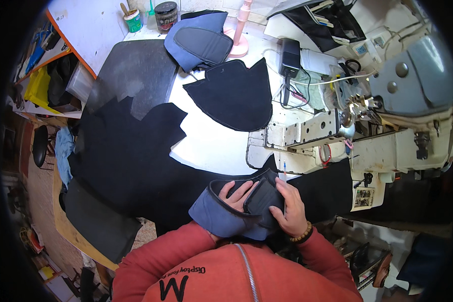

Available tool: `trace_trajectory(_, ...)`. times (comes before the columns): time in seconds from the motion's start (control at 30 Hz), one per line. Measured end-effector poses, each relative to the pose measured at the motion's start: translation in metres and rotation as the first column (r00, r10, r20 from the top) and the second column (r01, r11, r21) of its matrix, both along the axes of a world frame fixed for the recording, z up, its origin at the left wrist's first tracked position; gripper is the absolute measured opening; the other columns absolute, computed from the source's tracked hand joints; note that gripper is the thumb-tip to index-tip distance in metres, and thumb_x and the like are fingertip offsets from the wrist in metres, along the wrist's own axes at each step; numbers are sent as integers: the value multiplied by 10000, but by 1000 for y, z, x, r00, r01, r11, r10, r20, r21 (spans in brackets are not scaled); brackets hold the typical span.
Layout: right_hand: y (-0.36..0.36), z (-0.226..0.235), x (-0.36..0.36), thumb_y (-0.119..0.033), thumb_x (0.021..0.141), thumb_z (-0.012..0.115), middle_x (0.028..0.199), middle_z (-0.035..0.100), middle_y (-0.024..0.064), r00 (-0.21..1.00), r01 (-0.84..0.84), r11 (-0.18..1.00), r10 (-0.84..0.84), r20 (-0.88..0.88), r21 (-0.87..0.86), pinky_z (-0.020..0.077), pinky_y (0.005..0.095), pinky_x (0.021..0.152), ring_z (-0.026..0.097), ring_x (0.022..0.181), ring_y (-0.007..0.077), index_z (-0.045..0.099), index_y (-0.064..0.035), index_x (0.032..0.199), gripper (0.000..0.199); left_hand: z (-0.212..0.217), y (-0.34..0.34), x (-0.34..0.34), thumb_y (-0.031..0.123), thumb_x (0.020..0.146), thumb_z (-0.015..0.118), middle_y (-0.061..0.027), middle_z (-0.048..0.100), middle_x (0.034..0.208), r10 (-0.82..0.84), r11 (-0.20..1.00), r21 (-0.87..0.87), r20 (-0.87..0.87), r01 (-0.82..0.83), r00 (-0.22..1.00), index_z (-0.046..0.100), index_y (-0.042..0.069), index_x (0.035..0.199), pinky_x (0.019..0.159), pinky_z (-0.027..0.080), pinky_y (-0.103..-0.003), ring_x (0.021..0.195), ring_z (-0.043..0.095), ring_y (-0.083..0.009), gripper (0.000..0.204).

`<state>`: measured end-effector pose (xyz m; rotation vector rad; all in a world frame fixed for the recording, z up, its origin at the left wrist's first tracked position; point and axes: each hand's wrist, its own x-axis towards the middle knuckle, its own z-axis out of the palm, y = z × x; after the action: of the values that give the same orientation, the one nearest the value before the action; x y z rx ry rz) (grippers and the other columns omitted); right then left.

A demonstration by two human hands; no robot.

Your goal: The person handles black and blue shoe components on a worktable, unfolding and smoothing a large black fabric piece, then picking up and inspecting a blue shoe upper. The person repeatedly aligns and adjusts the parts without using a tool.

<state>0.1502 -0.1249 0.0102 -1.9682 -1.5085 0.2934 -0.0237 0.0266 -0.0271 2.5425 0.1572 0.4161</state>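
A curved blue-grey fabric piece [221, 217] with black edging and a black inner side is held close in front of my body. My left hand [239, 196] reaches inside it, the blue-grey band crossing over the wrist, and its fingers rest bent against a ribbed black panel [265, 194]. My right hand [291, 209] grips the panel's right side, thumb on the near face and fingers along the far edge. Beneath lies a large sheet of black fabric [131, 151]. A pen-like blue and white stick [285, 168] stands out just beyond my right fingers.
A sewing machine [332, 126] fills the right side. Ahead are a cut black fabric piece [236, 95], another blue-grey piece [199, 40], a pink stand [240, 45], a dark jar [166, 17] and a black adapter [289, 58]. A dark board [131, 70] lies at the left.
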Motion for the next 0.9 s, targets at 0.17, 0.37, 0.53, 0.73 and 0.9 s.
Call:
trace_trajectory(0.17,0,-11,-2,-186,814,732,1441,534,181,986,-20,999,25,165,-34,382,449,1061,533,1260,363,550,-14,1326,571,-4,6,-4,326,884,630,-124,480,1500,7,983,181,70,-20,997,598,155,1341,1110,339,-478,1397,446,-266,489)
trace_trajectory(0.37,2,-8,-2,-198,792,757,1436,546,128,982,-9,998,21,190,-64,383,452,1055,515,1276,335,525,-39,1334,610,4,19,-21,267,915,575,-151,470,1506,-38,944,327,17,30,999,588,85,1330,1058,418,-475,1333,502,-297,453)
trace_trajectory(0.53,3,-6,-2,-205,765,786,1403,569,107,980,8,999,1,198,-47,407,450,1030,539,1255,315,541,-57,1300,607,8,26,-37,221,940,524,-148,468,1512,22,967,254,-58,-6,998,547,65,1381,1088,382,-511,1350,480,-330,468)
trace_trajectory(0.73,2,-9,0,-224,781,778,1415,563,104,979,1,999,7,206,-37,400,448,1032,535,1257,317,535,-64,1305,600,4,31,-43,209,965,488,-148,456,1533,-12,996,87,-45,16,999,536,108,1404,1100,364,-533,1382,455,-351,453)
trace_trajectory(0.9,0,-14,2,-247,795,766,1432,551,106,976,-14,999,21,216,-31,397,453,1031,527,1265,322,532,-66,1319,602,6,35,-45,152,952,474,-144,456,1529,-27,981,190,-80,41,996,530,122,1408,1109,387,-490,1386,451,-343,461)
